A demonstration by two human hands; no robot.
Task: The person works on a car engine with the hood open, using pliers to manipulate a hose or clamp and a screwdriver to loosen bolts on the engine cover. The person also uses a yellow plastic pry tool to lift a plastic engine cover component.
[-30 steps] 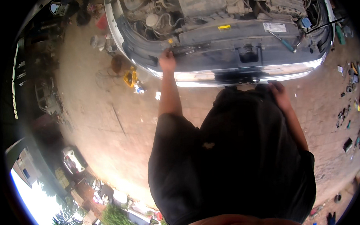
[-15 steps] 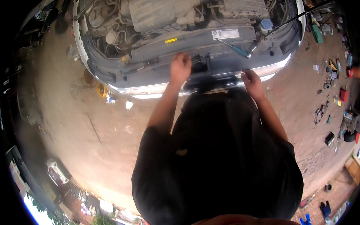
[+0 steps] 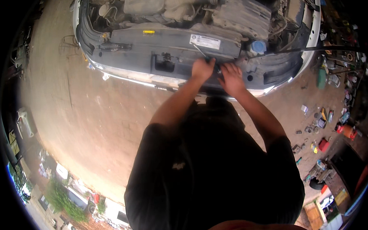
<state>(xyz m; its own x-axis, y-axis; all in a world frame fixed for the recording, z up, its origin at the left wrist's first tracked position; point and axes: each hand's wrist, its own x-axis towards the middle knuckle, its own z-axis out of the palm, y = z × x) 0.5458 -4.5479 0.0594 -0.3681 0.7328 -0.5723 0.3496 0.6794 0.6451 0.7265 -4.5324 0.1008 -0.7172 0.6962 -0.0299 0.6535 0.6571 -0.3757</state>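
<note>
A screwdriver (image 3: pixel 199 48) with a thin metal shaft lies on the dark plastic panel (image 3: pixel 137 55) at the front of the open engine bay. Its handle is partly covered by my left hand (image 3: pixel 202 69), whose fingers are closed around it. Just to the right, my right hand (image 3: pixel 233 77) rests palm down with fingers stretched out, close to the handle's end. A small dark part shows between the two hands; I cannot make out what it is. The latch opening (image 3: pixel 164 63) in the panel is left of my hands.
A blue cap (image 3: pixel 258 46) sits right of the white label (image 3: pixel 205 41). The hood prop rod (image 3: pixel 311 49) crosses the bay's right side. A chrome-edged bumper (image 3: pixel 146 80) runs before me. Tools and parts lie on the ground at right, near a red box (image 3: pixel 323 144).
My hands have come together over the screwdriver, the left moving right and the right moving left. The view has shifted to the right, so the car appears further left.
</note>
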